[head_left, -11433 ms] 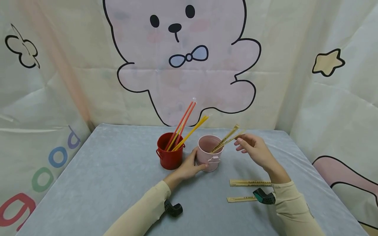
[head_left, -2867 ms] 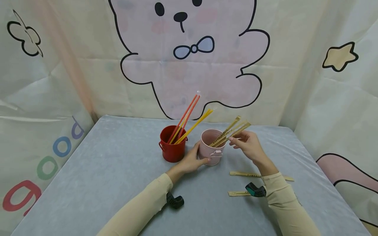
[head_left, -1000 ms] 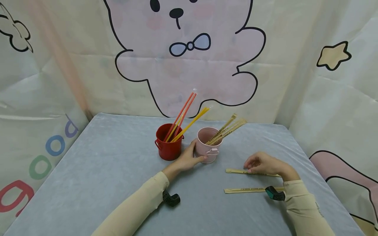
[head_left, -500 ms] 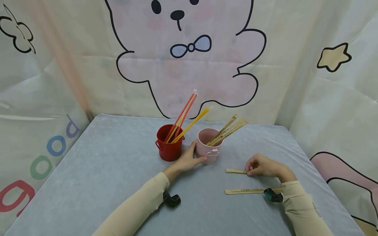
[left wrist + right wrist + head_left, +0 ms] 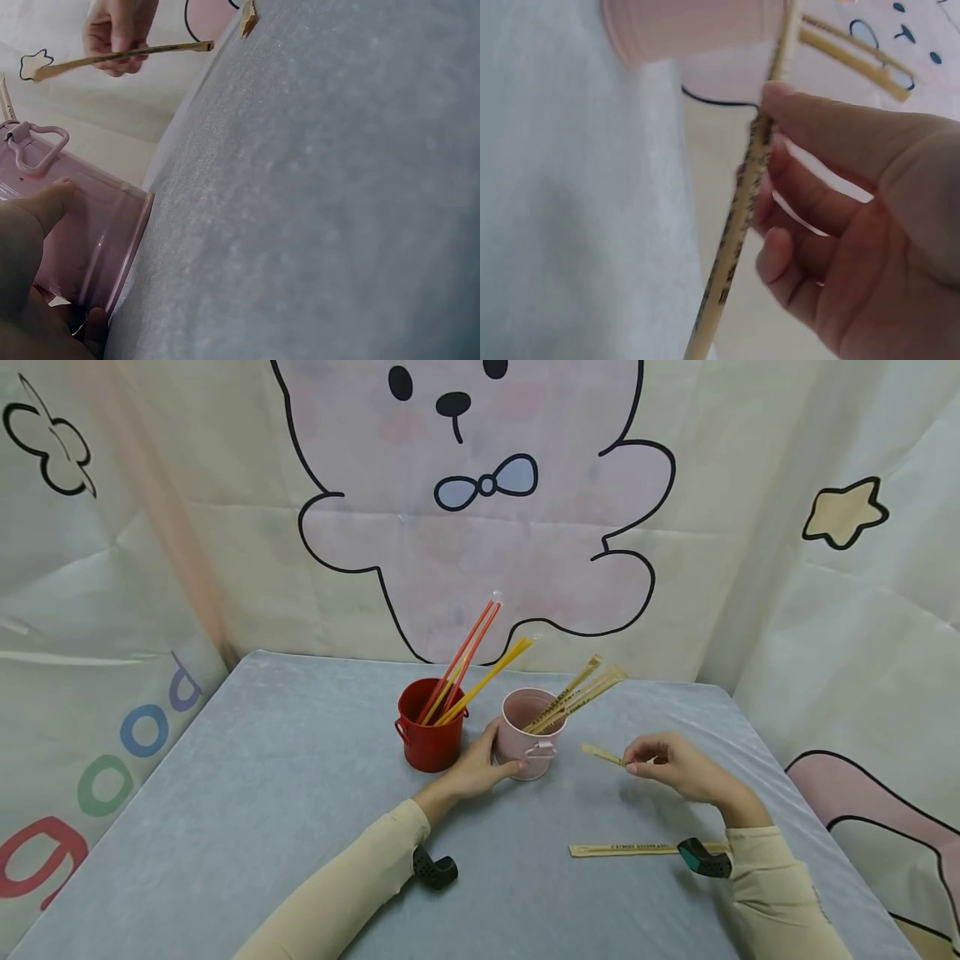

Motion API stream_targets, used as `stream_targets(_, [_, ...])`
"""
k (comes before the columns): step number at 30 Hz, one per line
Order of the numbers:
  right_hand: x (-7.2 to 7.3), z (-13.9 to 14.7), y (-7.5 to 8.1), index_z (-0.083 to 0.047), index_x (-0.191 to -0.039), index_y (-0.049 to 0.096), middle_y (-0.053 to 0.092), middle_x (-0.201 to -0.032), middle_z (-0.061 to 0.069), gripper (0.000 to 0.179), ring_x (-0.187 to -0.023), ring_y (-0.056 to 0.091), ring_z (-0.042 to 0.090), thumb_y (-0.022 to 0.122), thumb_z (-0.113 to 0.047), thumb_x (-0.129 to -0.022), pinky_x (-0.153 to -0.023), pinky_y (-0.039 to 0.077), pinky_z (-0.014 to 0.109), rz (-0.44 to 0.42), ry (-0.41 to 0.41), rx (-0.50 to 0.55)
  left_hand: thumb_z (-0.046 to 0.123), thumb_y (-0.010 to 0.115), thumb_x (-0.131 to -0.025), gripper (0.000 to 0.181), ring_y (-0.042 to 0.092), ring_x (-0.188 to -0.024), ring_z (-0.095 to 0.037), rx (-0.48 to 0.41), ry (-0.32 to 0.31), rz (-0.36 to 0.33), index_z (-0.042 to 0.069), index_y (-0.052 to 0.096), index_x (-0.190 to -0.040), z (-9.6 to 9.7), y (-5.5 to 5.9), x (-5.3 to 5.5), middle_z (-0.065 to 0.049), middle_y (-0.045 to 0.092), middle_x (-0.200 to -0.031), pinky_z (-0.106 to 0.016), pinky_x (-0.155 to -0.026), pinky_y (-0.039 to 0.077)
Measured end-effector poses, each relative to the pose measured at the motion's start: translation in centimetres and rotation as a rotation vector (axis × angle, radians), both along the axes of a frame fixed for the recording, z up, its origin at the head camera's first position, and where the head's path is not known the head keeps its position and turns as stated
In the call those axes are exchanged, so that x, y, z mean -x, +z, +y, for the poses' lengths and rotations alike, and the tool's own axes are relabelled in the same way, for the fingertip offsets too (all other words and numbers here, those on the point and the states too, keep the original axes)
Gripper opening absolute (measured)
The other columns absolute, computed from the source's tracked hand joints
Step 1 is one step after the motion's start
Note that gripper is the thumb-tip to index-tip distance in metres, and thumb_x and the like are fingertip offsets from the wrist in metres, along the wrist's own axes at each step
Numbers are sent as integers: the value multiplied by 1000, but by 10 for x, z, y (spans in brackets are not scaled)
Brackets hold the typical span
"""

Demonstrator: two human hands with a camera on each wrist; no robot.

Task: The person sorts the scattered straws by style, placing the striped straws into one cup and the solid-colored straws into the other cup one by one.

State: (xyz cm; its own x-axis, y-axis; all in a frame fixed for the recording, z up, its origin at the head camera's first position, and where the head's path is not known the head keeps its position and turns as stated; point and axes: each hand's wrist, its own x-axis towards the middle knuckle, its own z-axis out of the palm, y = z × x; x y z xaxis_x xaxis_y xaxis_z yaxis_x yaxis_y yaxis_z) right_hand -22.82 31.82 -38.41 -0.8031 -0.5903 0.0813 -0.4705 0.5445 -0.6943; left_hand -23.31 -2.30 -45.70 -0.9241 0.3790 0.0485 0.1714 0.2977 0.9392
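Note:
My left hand (image 5: 471, 767) grips the lower side of a small pink bucket (image 5: 519, 745), its thumb across the front in the left wrist view. Several tan paper-wrapped straws (image 5: 588, 692) lean out of that bucket to the right. To its right, my right hand (image 5: 678, 768) pinches one more tan wrapped straw (image 5: 739, 202) between thumb and fingers. The held straw is raised off the table and tilted, one end toward the bucket; dark print runs along it. Another wrapped straw (image 5: 618, 850) lies on the table, partly behind the right wrist's camera.
Left of the pink bucket stands a red bucket (image 5: 431, 743) with red straws (image 5: 467, 652) and yellow straws (image 5: 495, 672) in it. A blue-grey cloth (image 5: 300, 827) covers the table. Printed curtains (image 5: 480, 552) rise behind and at both sides.
The pink bucket has gained wrapped straws since the earliest frame. My right hand let go of one there, came down to the table, pinched another and lifted it. My left hand keeps its grip.

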Motion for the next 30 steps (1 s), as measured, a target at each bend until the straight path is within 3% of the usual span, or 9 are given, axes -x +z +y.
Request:
stream_targets(6, [-8,-11,12,-7,-100,69,69,-93,-5,6,-81,63,5,65,-3,-96,-68,53,24,108,-74,98,28,72,-94,84,27,-155,-26,6,-4,-17,15,21,-160,-1,1,0,-9,31,-165,-51,-126,23])
stream_targets(10, [-14,-17,20,-1,-104,66,68,-93,-12,11,-79,63,4,62,6,-95,-69,54,21,125,-90,275,30,72,-94,85,26,-155,-25,11,-3,-33,17,21,-160,-1,1,0,-7,30,-165,-51,-127,23])
stream_targets(13, [-18,-20,25,5,-108,65,70,-95,-11,18,-83,65,3,60,13,-93,-74,55,17,145,-76,450,30,72,-93,86,25,-156,-24,13,-1,-39,18,20,-161,0,1,0,-6,29,-166,-50,-127,22])
stream_targets(17, [-24,-23,33,2,-114,67,73,-100,-8,28,-89,67,3,57,17,-93,-79,56,15,138,-57,645,30,72,-94,86,24,-156,-25,9,-5,-34,17,20,-161,-1,3,-1,-7,29,-166,-50,-127,22])
stream_targets(21, [-27,-26,41,-4,-113,69,74,-99,-6,32,-89,68,6,52,16,-96,-80,56,17,119,-52,793,29,71,-94,85,25,-155,-27,-5,-14,-21,16,20,-161,-3,7,-1,-9,29,-166,-52,-127,22])
stream_targets(24, [-28,-29,45,2,-113,67,74,-100,1,32,-91,70,12,46,19,-97,-81,56,21,108,-5,941,30,71,-94,85,25,-155,-27,-2,-12,-17,17,20,-161,-3,9,0,-8,30,-165,-52,-127,22])
stream_targets(28, [-30,-33,46,10,-113,63,73,-103,11,30,-93,71,19,40,22,-97,-82,57,25,76,71,1120,29,71,-94,84,26,-155,-26,6,-8,-18,17,21,-161,-2,5,0,-7,31,-165,-52,-127,22])
stream_targets(30, [-30,-34,47,9,-112,63,73,-103,12,31,-93,70,19,39,22,-97,-82,57,25,66,74,1156,29,71,-94,84,25,-155,-25,12,-10,-30,18,20,-161,0,1,0,-6,30,-165,-52,-127,22])
